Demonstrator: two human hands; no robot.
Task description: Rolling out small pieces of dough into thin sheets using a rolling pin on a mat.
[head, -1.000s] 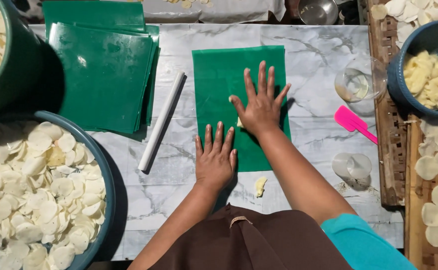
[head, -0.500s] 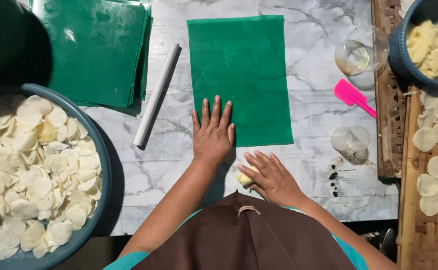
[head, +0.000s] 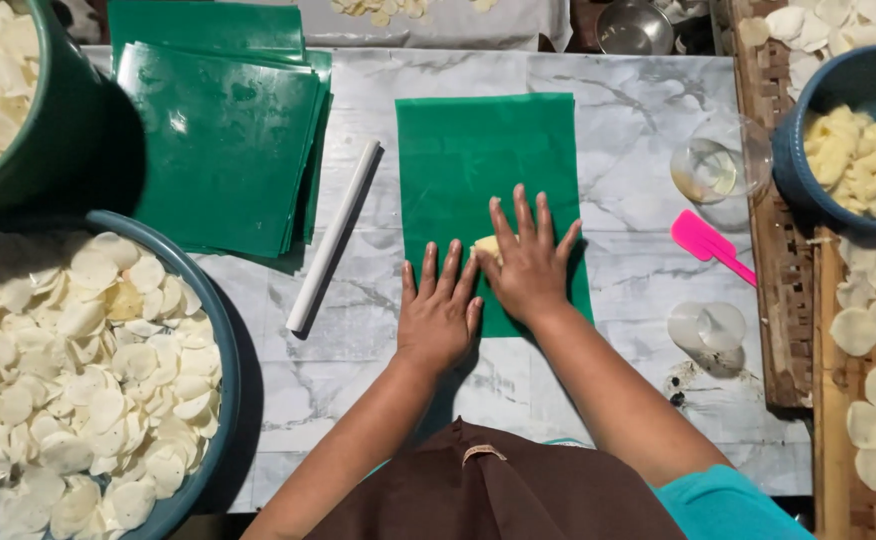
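Overhead view of a marble worktop (head: 618, 290). At centre lies one green plastic sheet (head: 478, 150), rectangular and unprinted. The left hand (head: 441, 318) rests flat on its lower edge, fingers spread toward 12 o'clock, gripping nothing. The right hand (head: 530, 265), just beside it at 2 o'clock, lies palm down with fingers spread over a small pale dough lump (head: 486, 246); only the lump's left end shows beside the index finger, so whether the palm presses it or merely covers it cannot be told with certainty. The lump sits on the sheet, in its lower half.

At 10 o'clock from the hands: one stack of green sheets (head: 223, 140), the count of layers not readable. Between stack and single sheet: one white rod (head: 335, 236), lying slanted. At 9 o'clock: one blue basin (head: 220, 350) filled with thin white discs; above it, one dark green tub (head: 48, 140) holding more discs. At 2 o'clock: one clear glass bowl (head: 723, 160); beyond it, one blue bowl (head: 808, 120) of yellowish pieces. At 3 o'clock: one pink scraper (head: 710, 244) and one clear round lid (head: 708, 328). At 12 o'clock, top edge: one metal cup (head: 635, 28).
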